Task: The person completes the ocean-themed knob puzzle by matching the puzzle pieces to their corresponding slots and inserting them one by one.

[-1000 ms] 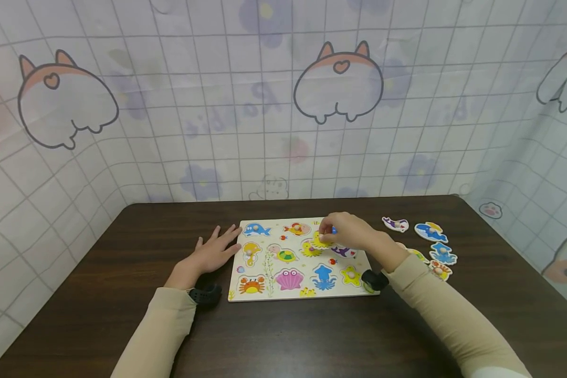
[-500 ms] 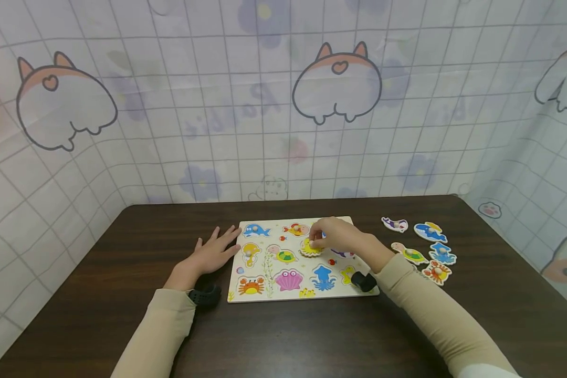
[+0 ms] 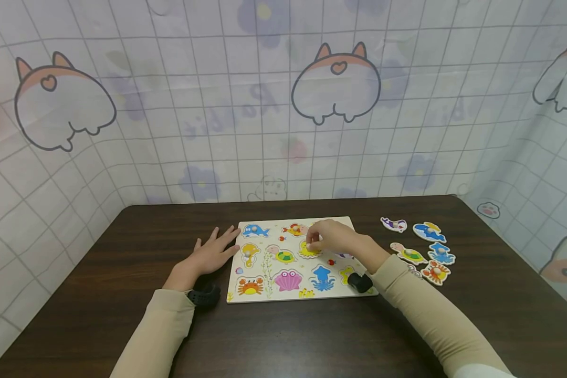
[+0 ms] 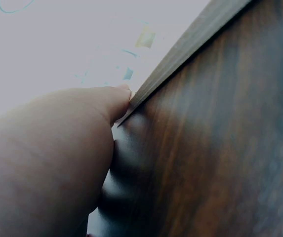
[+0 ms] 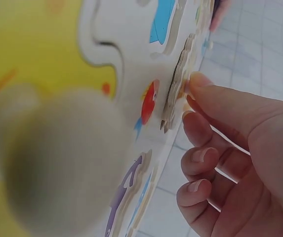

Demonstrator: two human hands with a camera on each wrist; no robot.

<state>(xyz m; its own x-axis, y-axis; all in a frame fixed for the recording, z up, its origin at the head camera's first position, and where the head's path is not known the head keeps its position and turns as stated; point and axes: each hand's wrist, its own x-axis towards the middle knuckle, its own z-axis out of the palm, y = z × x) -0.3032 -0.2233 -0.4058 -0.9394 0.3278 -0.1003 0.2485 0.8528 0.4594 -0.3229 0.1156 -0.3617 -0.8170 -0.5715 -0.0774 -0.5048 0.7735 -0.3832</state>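
Yellow puzzle piece [image 3: 309, 249] tilted at its recess mid-board [image 3: 264, 294], edge pinched in right hand [image 3: 333, 237] grip, not yet seated; most recesses filled, five loose pieces [image 3: 418, 245] remain on counter [image 3: 123, 252]; left hand [image 3: 212, 253] flat, fingers straight, steadying board's edge.

The head camera looks forward and down from above the near edge of the counter [image 3: 123, 325] and sees it all. The left wrist camera sits very low and close to the puzzle board [image 4: 190, 34] edge. The right wrist camera is very close over the same board [image 5: 131, 49].
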